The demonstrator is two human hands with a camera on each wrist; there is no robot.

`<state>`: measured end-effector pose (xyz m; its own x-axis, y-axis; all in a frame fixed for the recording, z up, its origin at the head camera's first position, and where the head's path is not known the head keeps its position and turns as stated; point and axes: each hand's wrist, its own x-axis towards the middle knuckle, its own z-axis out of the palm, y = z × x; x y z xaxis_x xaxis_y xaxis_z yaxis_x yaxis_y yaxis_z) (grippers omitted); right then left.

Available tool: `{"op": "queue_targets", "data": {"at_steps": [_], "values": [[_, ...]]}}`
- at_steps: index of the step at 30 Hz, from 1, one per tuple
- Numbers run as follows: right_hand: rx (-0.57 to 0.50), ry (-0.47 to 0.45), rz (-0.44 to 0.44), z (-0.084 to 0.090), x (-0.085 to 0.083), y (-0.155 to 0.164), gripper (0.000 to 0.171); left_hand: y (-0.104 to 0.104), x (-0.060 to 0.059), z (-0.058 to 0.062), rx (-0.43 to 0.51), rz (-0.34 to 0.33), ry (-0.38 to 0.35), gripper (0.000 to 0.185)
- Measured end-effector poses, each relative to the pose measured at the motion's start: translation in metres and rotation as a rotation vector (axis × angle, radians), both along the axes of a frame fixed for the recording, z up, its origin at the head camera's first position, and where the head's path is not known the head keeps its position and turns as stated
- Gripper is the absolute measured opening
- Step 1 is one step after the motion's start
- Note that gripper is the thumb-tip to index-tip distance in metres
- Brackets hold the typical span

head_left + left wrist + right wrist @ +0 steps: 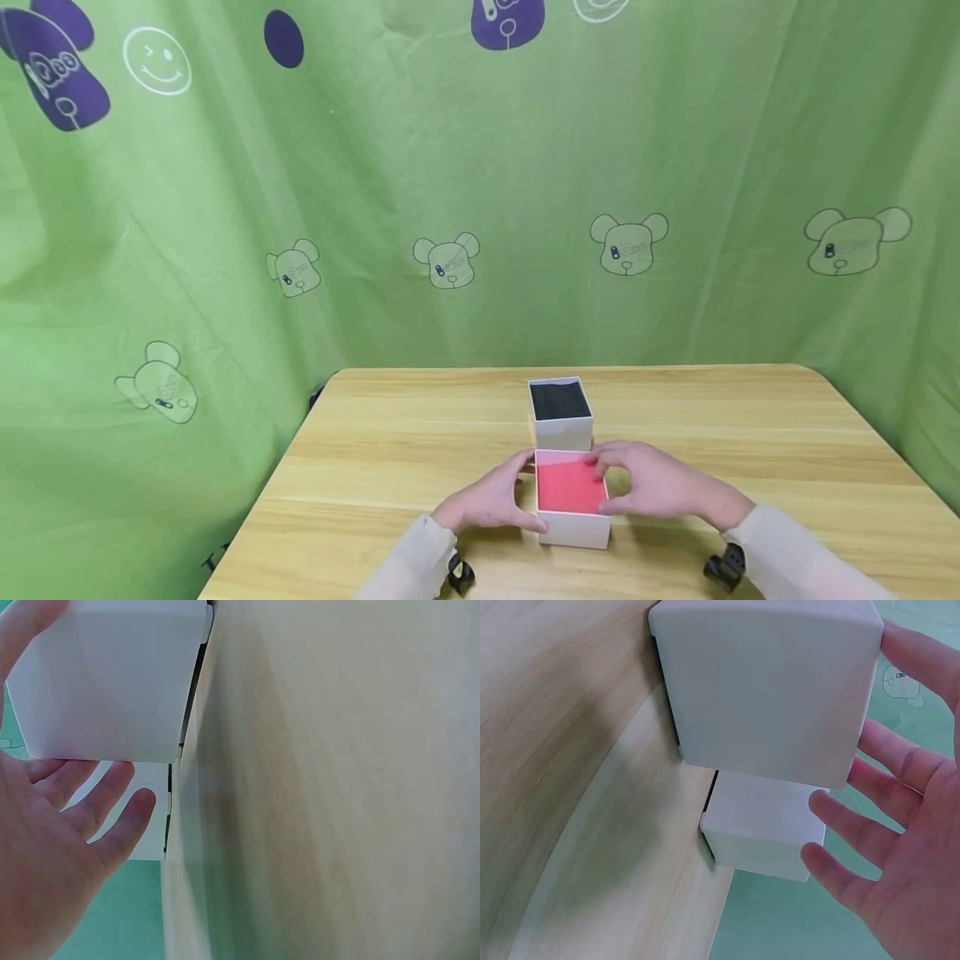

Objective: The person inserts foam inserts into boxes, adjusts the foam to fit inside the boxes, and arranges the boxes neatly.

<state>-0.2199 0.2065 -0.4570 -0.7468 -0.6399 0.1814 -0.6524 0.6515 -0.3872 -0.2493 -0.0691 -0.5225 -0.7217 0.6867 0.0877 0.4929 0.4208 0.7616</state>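
Both hands, the left hand point(491, 498) and right hand point(654, 481), cup the near white red-lined square box point(572, 496) with relaxed fingers, steadying it on the wooden surface point(390, 450) just before the far white black-lined box point(560, 412).

A light wooden table point(390, 467) fills the near scene. Behind it and to both sides hangs a green cloth backdrop point(480, 192) printed with bear faces, purple shapes and a smiley.

We read this as a staged recording setup, not a lived-in room: a green cloth backdrop point(480, 167) printed with bear heads and smiley faces hangs wrinkled on all sides of a light wooden table point(390, 467). Small black camera units point(726, 567) sit strapped at both wrists.
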Motion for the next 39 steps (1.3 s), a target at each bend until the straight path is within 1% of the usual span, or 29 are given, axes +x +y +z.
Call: {"op": "queue_targets", "data": {"at_steps": [6, 12, 17, 24, 27, 30, 35, 39], "values": [[0.007, -0.011, -0.002, 0.003, -0.001, -0.004, 0.025, 0.0, -0.001, -0.001, -0.001, 0.004, -0.005, 0.095], [0.021, 0.0, -0.009, 0.005, -0.002, -0.007, 0.027, 0.0, -0.001, 0.0, 0.0, 0.012, -0.012, 0.096], [0.031, 0.013, -0.012, 0.001, -0.002, -0.007, 0.028, 0.001, -0.001, -0.001, 0.013, -0.008, -0.001, 0.095], [0.019, -0.024, -0.018, 0.0, -0.002, -0.011, 0.034, 0.001, 0.001, -0.002, 0.024, -0.01, 0.003, 0.095], [0.017, -0.019, -0.017, 0.003, -0.002, -0.014, 0.036, 0.0, 0.001, 0.0, 0.035, -0.013, -0.004, 0.094], [0.028, -0.011, -0.016, 0.005, -0.002, -0.018, 0.038, -0.001, 0.001, 0.001, 0.034, -0.015, 0.003, 0.095], [0.035, -0.027, -0.029, 0.004, 0.0, -0.02, 0.04, -0.001, 0.002, 0.0, 0.033, -0.018, 0.003, 0.095], [0.02, -0.043, -0.039, 0.002, 0.0, -0.015, 0.041, 0.001, 0.002, -0.001, 0.014, 0.001, -0.008, 0.097]]}}
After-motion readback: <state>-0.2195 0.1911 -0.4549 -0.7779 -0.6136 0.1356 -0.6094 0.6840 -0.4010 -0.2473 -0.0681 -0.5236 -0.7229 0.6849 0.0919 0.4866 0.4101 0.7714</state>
